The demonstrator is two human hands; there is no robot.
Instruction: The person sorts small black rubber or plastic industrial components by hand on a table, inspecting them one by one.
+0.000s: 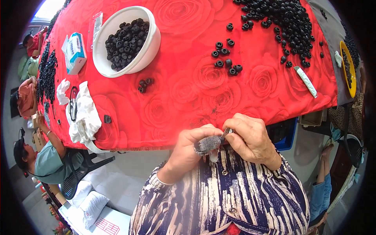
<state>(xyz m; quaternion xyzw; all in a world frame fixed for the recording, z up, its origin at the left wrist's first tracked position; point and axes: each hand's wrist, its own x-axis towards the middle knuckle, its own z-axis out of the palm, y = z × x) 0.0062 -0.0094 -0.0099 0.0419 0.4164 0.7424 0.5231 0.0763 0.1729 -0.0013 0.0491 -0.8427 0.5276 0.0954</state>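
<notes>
Closest to us, our left hand (192,143) grips a small grey cloth-covered piece (207,144), fingers wrapped tight around it. Our right hand (250,139) pinches what looks like a thin dark tool (226,133) against that piece; its shape is hard to make out. Both hover at the red rose-patterned surface's (184,90) near edge. At eleven o'clock sits a white bowl (150,47) of black rubber rings (127,41); more rings (286,19) lie heaped at one o'clock.

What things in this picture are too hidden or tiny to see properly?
Head view:
- The small dark piece between the left hand and right hand: mostly covered by fingers and a wrapped thumb.
- The yellow dish: bent at the picture's rim, contents unclear.
- The heap of black rubber rings: cut off by the top edge.
- The white bowl: depth hidden by the rings filling it.
</notes>
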